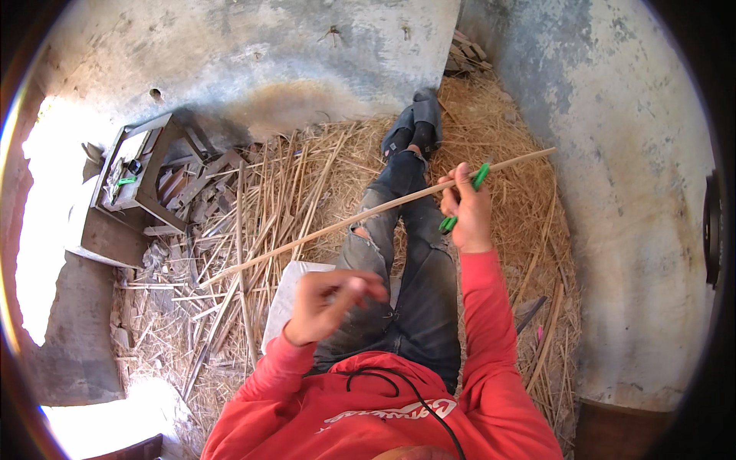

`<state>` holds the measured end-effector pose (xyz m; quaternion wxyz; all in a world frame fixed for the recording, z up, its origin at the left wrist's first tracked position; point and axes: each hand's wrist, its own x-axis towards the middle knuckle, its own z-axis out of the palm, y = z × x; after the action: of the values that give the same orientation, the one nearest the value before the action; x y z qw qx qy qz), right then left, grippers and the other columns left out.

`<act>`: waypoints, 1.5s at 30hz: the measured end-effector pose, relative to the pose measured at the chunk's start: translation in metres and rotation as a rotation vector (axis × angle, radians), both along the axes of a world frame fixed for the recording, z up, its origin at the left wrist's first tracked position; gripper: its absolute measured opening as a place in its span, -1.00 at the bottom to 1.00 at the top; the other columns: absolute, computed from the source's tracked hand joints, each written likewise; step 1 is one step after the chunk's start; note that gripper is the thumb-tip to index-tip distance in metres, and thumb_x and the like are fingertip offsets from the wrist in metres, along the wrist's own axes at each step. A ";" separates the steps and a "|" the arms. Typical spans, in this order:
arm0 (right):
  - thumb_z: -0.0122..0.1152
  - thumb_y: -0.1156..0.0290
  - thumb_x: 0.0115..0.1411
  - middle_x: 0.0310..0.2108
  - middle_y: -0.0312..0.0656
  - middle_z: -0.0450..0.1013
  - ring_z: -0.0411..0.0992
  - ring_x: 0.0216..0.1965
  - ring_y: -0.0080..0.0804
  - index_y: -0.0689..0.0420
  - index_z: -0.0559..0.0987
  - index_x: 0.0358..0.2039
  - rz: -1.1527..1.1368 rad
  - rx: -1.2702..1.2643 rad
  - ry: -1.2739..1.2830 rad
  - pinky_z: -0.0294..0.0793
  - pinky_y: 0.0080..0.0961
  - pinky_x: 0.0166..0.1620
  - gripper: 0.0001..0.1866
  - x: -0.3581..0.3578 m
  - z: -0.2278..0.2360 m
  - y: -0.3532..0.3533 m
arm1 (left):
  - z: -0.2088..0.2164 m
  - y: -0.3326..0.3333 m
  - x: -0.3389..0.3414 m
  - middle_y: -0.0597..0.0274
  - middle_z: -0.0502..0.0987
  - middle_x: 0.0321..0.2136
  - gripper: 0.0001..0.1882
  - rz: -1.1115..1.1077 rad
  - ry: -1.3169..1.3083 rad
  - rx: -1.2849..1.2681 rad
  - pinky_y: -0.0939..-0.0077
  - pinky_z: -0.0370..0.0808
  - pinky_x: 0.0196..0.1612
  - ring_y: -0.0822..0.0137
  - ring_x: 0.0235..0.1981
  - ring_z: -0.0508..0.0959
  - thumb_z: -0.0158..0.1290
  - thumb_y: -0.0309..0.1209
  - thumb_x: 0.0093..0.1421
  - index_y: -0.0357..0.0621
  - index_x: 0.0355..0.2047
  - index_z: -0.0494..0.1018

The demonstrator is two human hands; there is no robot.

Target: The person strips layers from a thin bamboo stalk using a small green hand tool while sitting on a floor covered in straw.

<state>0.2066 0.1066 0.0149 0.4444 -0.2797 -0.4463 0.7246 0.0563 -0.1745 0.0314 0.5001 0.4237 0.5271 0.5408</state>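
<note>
My right hand [469, 211] is closed round a green tool [481, 177] that looks like a utility knife; its ends stick out on both sides of the fist. The same hand grips a long, thin wooden strip [368, 213] near its right end. The strip slants across above my legs, its far-left end over the stick pile. My left hand [326, 305] hovers over my lap, below the strip and apart from it. Its fingers are half bent and spread, blurred at the tips, and nothing shows in them.
Many loose sticks [257, 222] lie left of my outstretched legs [360, 264]. Straw-like shavings [491, 123] cover the floor. A wooden frame [157, 165] with small items on it stands at the left. A pale slab [280, 303] lies beside my thigh. Worn walls [621, 192] close in.
</note>
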 end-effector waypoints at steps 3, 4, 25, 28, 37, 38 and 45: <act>0.25 0.02 0.42 -0.35 -0.08 0.59 0.15 -0.69 -0.66 0.19 0.54 -0.24 0.038 0.058 0.070 0.12 -0.58 -0.58 -0.58 0.013 0.009 0.017 | 0.015 0.002 -0.023 0.03 0.65 -0.09 -0.65 0.631 1.185 0.353 0.27 0.56 -0.14 0.06 -0.17 0.66 0.18 -0.43 0.29 -0.22 0.08 0.57; 0.25 0.02 0.42 -0.35 -0.08 0.59 0.15 -0.69 -0.66 0.20 0.54 -0.24 0.033 0.078 0.050 0.12 -0.58 -0.58 -0.58 0.014 0.011 0.020 | 0.023 0.004 -0.030 0.04 0.66 -0.20 -0.63 0.676 1.419 0.348 0.27 0.54 -0.20 0.04 -0.28 0.65 0.21 -0.49 0.23 -0.18 0.07 0.58; 0.02 -0.03 0.49 -0.48 0.02 0.51 0.55 -0.47 -0.12 0.21 0.48 -0.15 0.121 0.743 -0.695 0.46 -0.20 -0.38 -0.53 0.020 0.038 -0.030 | -0.029 0.018 0.002 0.49 0.39 -0.54 -0.57 0.231 0.158 -0.096 0.67 0.31 -0.47 0.66 -0.54 0.34 0.06 -0.38 0.49 -0.37 0.26 0.46; 0.02 0.01 0.48 -0.57 0.08 0.48 0.53 -0.51 0.06 0.18 0.44 -0.26 0.267 0.991 -0.735 0.41 -0.11 -0.45 -0.57 0.014 0.012 -0.079 | -0.036 0.025 0.002 0.53 0.35 -0.54 -0.57 0.316 0.137 -0.105 0.68 0.24 -0.47 0.67 -0.52 0.28 0.07 -0.38 0.49 -0.37 0.26 0.46; -0.02 -0.09 0.47 -0.66 0.12 0.50 0.55 -0.57 0.23 0.15 0.46 -0.28 0.291 1.218 -0.971 0.52 0.13 -0.50 -0.50 -0.001 -0.014 -0.064 | -0.021 0.027 0.012 0.57 0.33 -0.55 -0.59 0.293 0.092 -0.183 0.67 0.19 -0.50 0.69 -0.55 0.25 0.08 -0.39 0.48 -0.35 0.25 0.48; -0.02 -0.10 0.47 -0.66 0.12 0.50 0.55 -0.57 0.23 0.15 0.46 -0.28 0.289 1.205 -0.966 0.52 0.12 -0.50 -0.50 -0.001 -0.016 -0.063 | -0.025 0.026 0.012 0.57 0.33 -0.55 -0.59 0.299 0.095 -0.188 0.67 0.18 -0.51 0.69 -0.56 0.25 0.08 -0.39 0.48 -0.34 0.25 0.48; -0.10 -0.15 0.48 -0.67 0.10 0.49 0.54 -0.60 0.17 0.15 0.45 -0.31 0.239 1.294 -1.011 0.50 0.08 -0.53 -0.45 -0.007 -0.018 -0.033 | -0.018 0.017 0.011 0.57 0.30 -0.59 -0.62 0.282 0.134 -0.213 0.65 0.17 -0.52 0.68 -0.58 0.23 0.06 -0.40 0.49 -0.34 0.22 0.50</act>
<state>0.2001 0.0741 -0.0033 0.1833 -0.2115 -0.9476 0.1542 0.0674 -0.1579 0.0132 0.4250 0.3252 0.6679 0.5172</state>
